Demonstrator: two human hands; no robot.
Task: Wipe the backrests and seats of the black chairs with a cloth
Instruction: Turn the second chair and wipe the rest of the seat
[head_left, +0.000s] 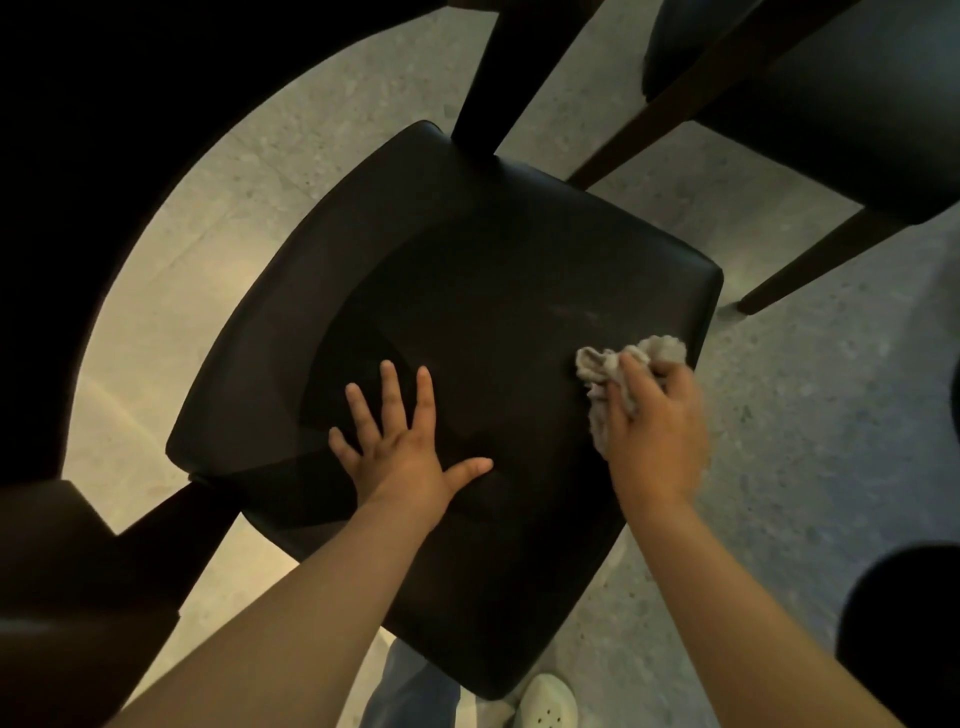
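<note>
Mid-seat, we judge: right hand (655, 415) grips the cloth (618, 379) near the seat (493, 291) edge, left hand (405, 441) flat, fingers spread; smudge (571, 313), second chair (841, 135) apparently left.

There is one view. The camera sits on the person's head and looks almost straight down. It is close, so the black padded leather chair seat (493, 291) fills the middle of the picture. Both bare arms come in from the bottom edge, and the left hand (400, 447) and the right hand (657, 436) reach onto the seat's near side. The pale speckled stone floor (779, 415) shows around the seat. A second dark padded chair (831, 104) sits in the top right corner. A white shoe with small holes (548, 701) peeks in at the bottom edge, right under the camera.
</note>
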